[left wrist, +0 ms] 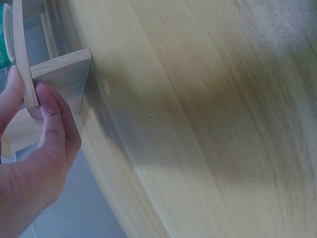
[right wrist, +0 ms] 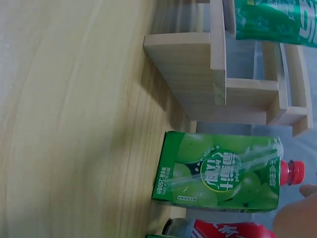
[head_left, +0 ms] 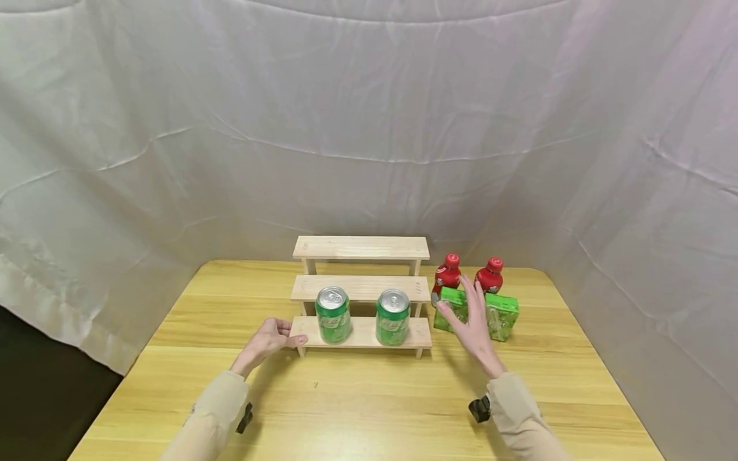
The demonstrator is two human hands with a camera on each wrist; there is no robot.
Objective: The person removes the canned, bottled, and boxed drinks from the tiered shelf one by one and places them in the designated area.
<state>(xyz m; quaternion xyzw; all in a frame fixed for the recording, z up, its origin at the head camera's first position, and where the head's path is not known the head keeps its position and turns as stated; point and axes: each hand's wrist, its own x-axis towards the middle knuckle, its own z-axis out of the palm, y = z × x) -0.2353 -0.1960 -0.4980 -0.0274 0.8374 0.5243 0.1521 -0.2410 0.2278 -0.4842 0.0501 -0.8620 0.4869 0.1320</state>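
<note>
Two cans (head_left: 334,320) stood on the shelf (head_left: 361,247); boxes (head_left: 503,317) and bottles (head_left: 490,278), at its three o'clock, seemed remaining. Left hand (head_left: 268,340) pinched it; right hand (head_left: 475,329) had fingers apart.

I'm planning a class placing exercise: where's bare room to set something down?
Bare: the top and middle tiers of the pale wooden stepped shelf, and the wooden tabletop before it, between the beige sleeves. Crowded: the bottom tier, with two green cylindrical metal cans, and right of the shelf, where red bottles stand behind green box-shaped cartons.
</note>
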